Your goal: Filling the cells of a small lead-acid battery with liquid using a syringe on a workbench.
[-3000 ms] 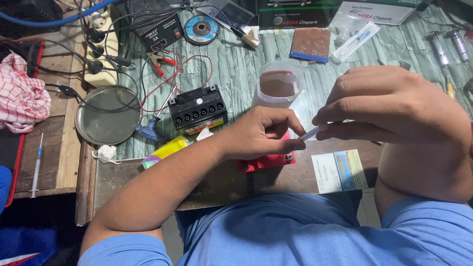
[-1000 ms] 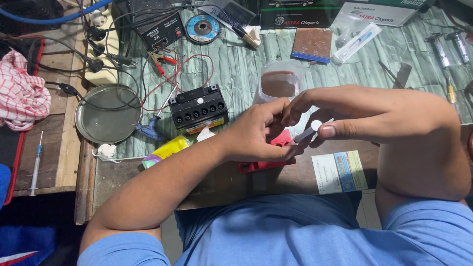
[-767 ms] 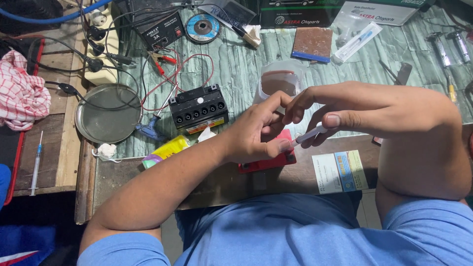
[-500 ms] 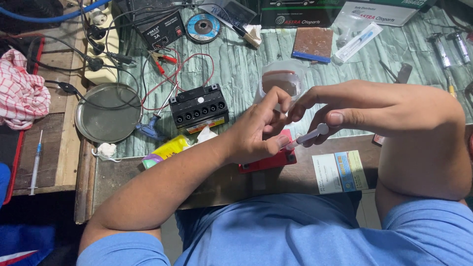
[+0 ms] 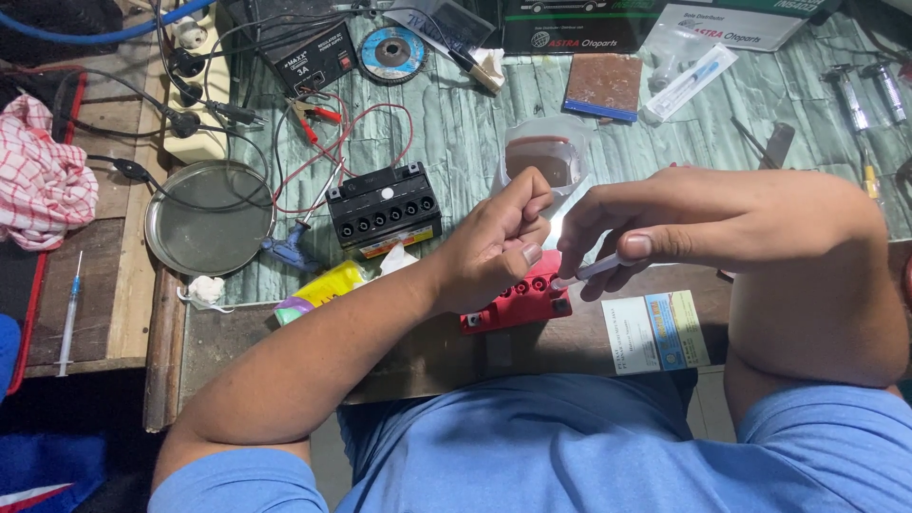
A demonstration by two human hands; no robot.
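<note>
My right hand [image 5: 655, 223] pinches a thin white syringe [image 5: 594, 271] between thumb and fingers. Its tip points down-left at the right end of a red plastic strip with round holes [image 5: 522, 302], which lies on the brown bench edge. My left hand [image 5: 494, 249] is curled into a loose fist with the thumb up. It rests over the strip's left end, and I cannot see whether anything is inside it. A black multi-hole battery [image 5: 385, 204] sits just to the left. Behind the hands stands a clear plastic cup [image 5: 543, 152] with brown contents.
A round metal dish [image 5: 209, 218], red clip leads [image 5: 318, 119] and a black power box [image 5: 313, 62] are at the left. A checked cloth [image 5: 43, 180], a second syringe [image 5: 68, 313], a grinding disc [image 5: 392, 52], a sanding block [image 5: 601, 87] and a paper label [image 5: 655, 332] lie around.
My right hand has come down and left, bringing the syringe tip to the red strip. My left hand has let go of the syringe tip and curled beside it.
</note>
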